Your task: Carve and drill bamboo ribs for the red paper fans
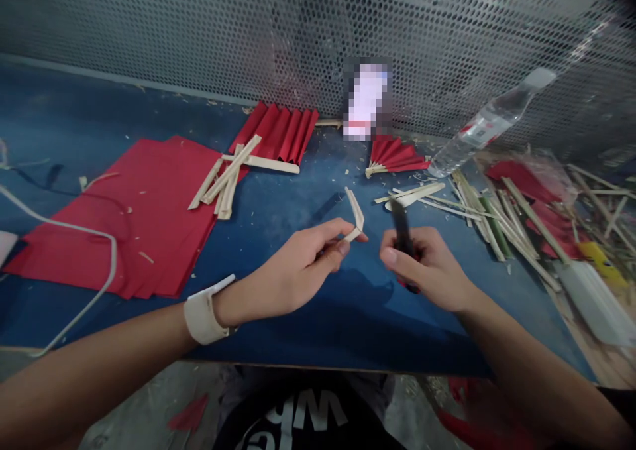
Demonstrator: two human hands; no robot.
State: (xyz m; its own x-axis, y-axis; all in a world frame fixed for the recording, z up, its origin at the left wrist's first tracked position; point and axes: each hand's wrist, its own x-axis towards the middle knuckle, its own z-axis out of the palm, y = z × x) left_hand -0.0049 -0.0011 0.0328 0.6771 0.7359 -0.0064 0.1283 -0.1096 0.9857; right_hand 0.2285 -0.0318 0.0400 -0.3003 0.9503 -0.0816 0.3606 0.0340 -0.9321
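Observation:
My left hand (298, 261) pinches a pale bamboo strip (356, 213) that is bent or split at an angle, its upper part pointing away from me. To the right, my right hand (427, 268) is closed round a dark knife (402, 228), blurred, with a bit of red showing at its handle. The blade points up and stands apart from the strip. Beyond the hands lie a small folded red paper fan (397, 153) with pale ribs and several loose bamboo strips (417, 195). A pleated red paper (278, 132) rests at the back, behind a crossed pile of bamboo pieces (231, 178).
Red paper sheets (124, 225) cover the left of the blue table (308, 331), with a white cable (112, 258) across them. A lit phone (366, 102) and a tilted plastic bottle (491, 125) lean against the perforated metal panel (199, 39). Bamboo scraps (517, 225) clutter the right.

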